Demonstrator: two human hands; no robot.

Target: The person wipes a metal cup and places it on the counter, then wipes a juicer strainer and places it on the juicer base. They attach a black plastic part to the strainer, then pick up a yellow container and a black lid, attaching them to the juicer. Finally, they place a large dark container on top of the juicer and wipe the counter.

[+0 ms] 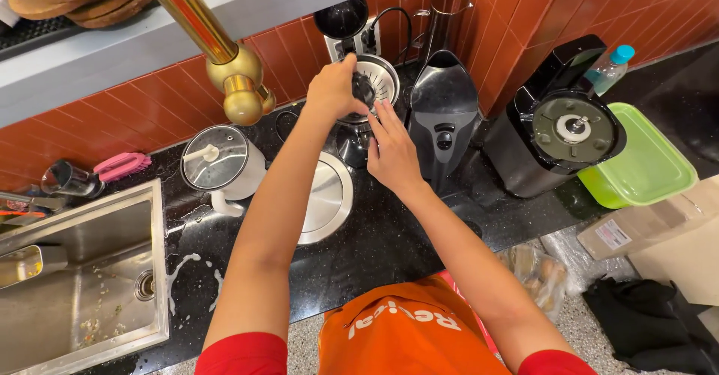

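A citrus juicer [382, 83] with a white strainer top stands on the black counter [389, 248] near the tiled wall. My left hand [335, 87] is closed on the dark reamer cone at the juicer's centre. My right hand [391, 149] rests against the juicer's front side, fingers spread and pointing up. A round steel lid [328, 195] lies flat on the counter just in front of the juicer, between my forearms.
A dark jug appliance [443, 113] stands right of the juicer, then a black machine [558, 132] and a green lidded box [644, 167]. A white lidded kettle [221, 164] sits to the left. The steel sink [75, 278] and a brass tap [225, 53] are further left.
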